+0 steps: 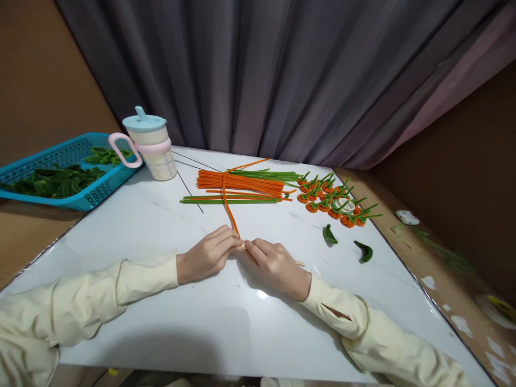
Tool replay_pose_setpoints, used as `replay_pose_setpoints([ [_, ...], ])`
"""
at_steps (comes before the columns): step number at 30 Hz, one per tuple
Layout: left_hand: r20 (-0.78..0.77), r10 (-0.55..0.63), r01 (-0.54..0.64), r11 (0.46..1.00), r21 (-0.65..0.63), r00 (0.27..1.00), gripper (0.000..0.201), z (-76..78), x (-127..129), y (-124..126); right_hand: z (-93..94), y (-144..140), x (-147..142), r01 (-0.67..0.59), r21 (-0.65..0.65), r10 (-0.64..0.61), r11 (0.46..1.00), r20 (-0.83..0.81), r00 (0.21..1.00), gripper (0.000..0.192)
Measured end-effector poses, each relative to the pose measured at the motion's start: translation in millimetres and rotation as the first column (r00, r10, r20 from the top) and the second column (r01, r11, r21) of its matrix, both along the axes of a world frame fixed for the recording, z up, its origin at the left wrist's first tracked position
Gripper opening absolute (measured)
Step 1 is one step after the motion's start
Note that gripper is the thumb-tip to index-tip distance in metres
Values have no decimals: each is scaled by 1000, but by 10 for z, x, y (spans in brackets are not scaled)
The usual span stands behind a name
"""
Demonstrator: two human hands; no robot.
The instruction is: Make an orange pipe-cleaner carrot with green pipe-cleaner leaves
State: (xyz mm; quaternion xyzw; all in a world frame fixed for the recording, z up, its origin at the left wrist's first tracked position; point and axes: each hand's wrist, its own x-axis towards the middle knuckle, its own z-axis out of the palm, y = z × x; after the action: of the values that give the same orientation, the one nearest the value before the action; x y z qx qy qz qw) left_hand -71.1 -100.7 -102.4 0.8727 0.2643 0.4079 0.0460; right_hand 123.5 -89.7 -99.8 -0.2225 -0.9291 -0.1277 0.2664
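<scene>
- The orange pipe cleaner (227, 201) is what I see both hands working on in the head view: it runs from the orange bundle down across the white table (161, 322) to the point where the fingertips meet, near the middle of the table.
- My left hand (205, 255) lies low on the table with its fingers drawn together, pinching the near end of the orange pipe cleaner.
- My right hand (276, 266) faces it, fingertips touching the left's, closed around a thin wooden stick (299, 263) whose end pokes out past the back of the hand.
- The orange bundle (242, 184) lies toward the far edge, with loose green pipe cleaners (229, 200) along its near side and more green ones at its far right end.
- Toward the far right corner sits a cluster of small orange flowers with green stems (330, 200), and a white tape roll (345, 205) rests among them.
- Two curled green leaves (329, 234) lie near the right edge, well apart from the hands.
- A lidded cup with a pink handle (151, 144) stands at the far left corner, just beside a blue basket (64, 161) holding green pieces, off the table's left edge.
</scene>
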Motion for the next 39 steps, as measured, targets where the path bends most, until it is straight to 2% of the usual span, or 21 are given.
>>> replay_pose_setpoints([
  [3,13,-8,8,1000,-17,1000,14,-5,3,-2,9,-1,-1,23,-69,-25,997,-17,1000,27],
  [5,25,-20,21,999,-46,999,14,-5,6,-5,6,-2,6,20,-42,-21,999,-23,1000,27],
  [11,84,-45,54,993,-109,995,13,4,-2,-11,33,-22,18,-25,193,21,981,18,1000,11],
  [15,92,-63,72,993,-93,994,15,17,3,-27,71,-28,12,-57,358,38,932,58,998,17],
  [18,99,-71,78,995,-65,993,15,23,16,-41,63,-22,7,-65,407,45,911,58,997,16],
  [21,83,-72,75,997,-36,994,15,22,26,-42,29,-20,-9,-51,303,46,952,23,999,11],
  [23,63,-64,66,997,-28,996,15,17,26,-37,21,-22,-27,-12,103,18,995,-55,998,18],
  [24,53,-61,62,998,-22,997,15,14,24,-34,29,-21,-37,2,-37,-6,999,-102,995,20],
  [25,42,-59,59,998,-17,997,15,12,19,-31,46,-18,-46,10,-193,-39,981,-146,989,21],
  [26,32,-56,57,998,-9,998,15,9,13,-30,72,-10,-52,10,-353,-78,936,-180,981,19],
  [27,19,-55,55,998,2,998,15,8,7,-29,103,2,-55,-1,-506,-117,863,-201,973,14],
  [28,6,-56,55,998,22,998,16,8,-1,-30,137,18,-54,-24,-645,-149,764,-213,966,8],
  [29,-12,-60,60,997,46,998,17,10,-9,-31,170,38,-50,-58,-765,-177,642,-222,959,4],
  [31,-55,-71,76,993,92,996,19,18,-24,-34,221,82,-35,-162,-918,-215,363,-252,944,23],
  [33,-96,-83,94,988,120,992,22,29,-36,-36,247,116,-18,-287,-954,-227,90,-300,926,37],
  [34,-109,-89,103,986,129,990,23,33,-42,-36,253,127,-11,-343,-939,-231,-15,-331,915,42],
  [35,-117,-98,114,983,141,988,24,36,-47,-35,258,133,-8,-387,-917,-232,-92,-358,904,45],
  [36,-118,-107,125,980,154,987,24,38,-51,-34,263,134,-6,-420,-895,-233,-147,-382,895,46],
  [37,-118,-117,136,976,167,986,25,39,-55,-33,270,133,-7,-445,-877,-233,-182,-401,886,47],
  [39,-110,-128,147,972,186,986,25,41,-61,-31,286,127,-12,-473,-856,-242,-208,-424,873,47],
])
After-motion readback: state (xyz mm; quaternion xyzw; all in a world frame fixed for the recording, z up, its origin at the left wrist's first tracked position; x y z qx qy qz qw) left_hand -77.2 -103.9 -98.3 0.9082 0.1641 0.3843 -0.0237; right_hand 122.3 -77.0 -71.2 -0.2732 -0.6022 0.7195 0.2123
